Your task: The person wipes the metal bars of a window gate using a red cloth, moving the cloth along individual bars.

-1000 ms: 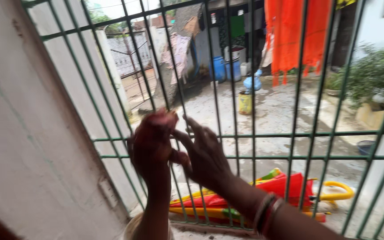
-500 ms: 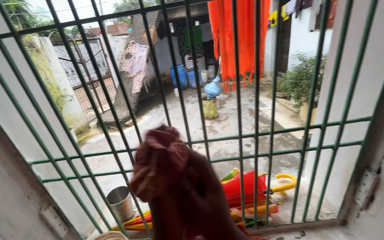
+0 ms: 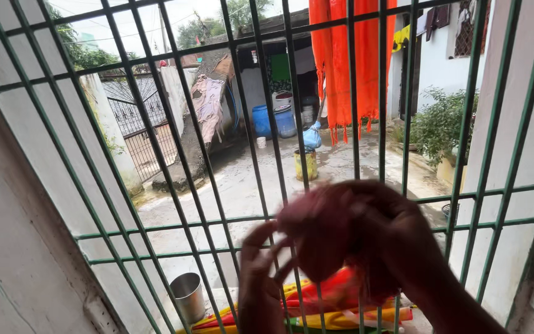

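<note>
My right hand (image 3: 397, 238) is raised in front of the window grille (image 3: 217, 124), closed around a bunched reddish-pink cloth (image 3: 322, 232) that bulges out to the left of my knuckles. The picture is smeared with motion here, so I cannot tell exactly how my fingers wrap it, only that the cloth sits in that grip. My left hand (image 3: 261, 272) is lower and just beside it, fingers spread and pointing up toward the underside of the cloth; whether they touch it I cannot tell through the blur.

The green bars of the grille stand directly beyond both hands, upright rods crossed by pairs of horizontal rails, and they cut across everything outside. On the ledge at the foot of the grille, to the left of my left hand, stands a small steel tumbler (image 3: 188, 295). Below my hands lies a red and yellow plastic toy (image 3: 341, 312), partly hidden by my wrists.

Farther out is a wet concrete yard. A yellow bucket (image 3: 305, 164) stands in the middle of it with a blue bag (image 3: 311, 137) just behind. Two blue drums (image 3: 274, 120) stand side by side against the far wall. A long orange cloth (image 3: 347, 62) hangs from above on the right, near a green bush (image 3: 440, 124). On the left a black metal gate (image 3: 134, 120) closes the yard.
</note>
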